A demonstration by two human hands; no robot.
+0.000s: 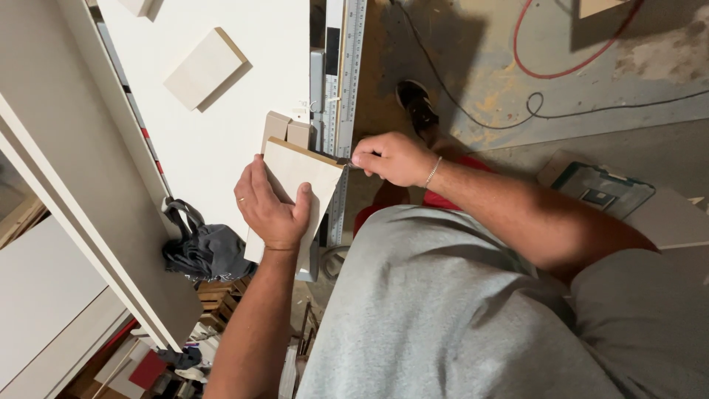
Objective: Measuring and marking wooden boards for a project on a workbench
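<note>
Left hand (272,203) fingers clasped on a smooth pale board (295,177) (square-cut), right hand (393,157) pinching a small dark tool (346,160).

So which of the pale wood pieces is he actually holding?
The flat pale panel under the left hand, at the white table's edge. The square block lies alone farther up the table, and two small blocks sit just beyond the panel, untouched.

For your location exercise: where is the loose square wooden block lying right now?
In the head view, the square wooden block lies upper left on the white panel, apart from both hands, left of the metal ruler.
</note>
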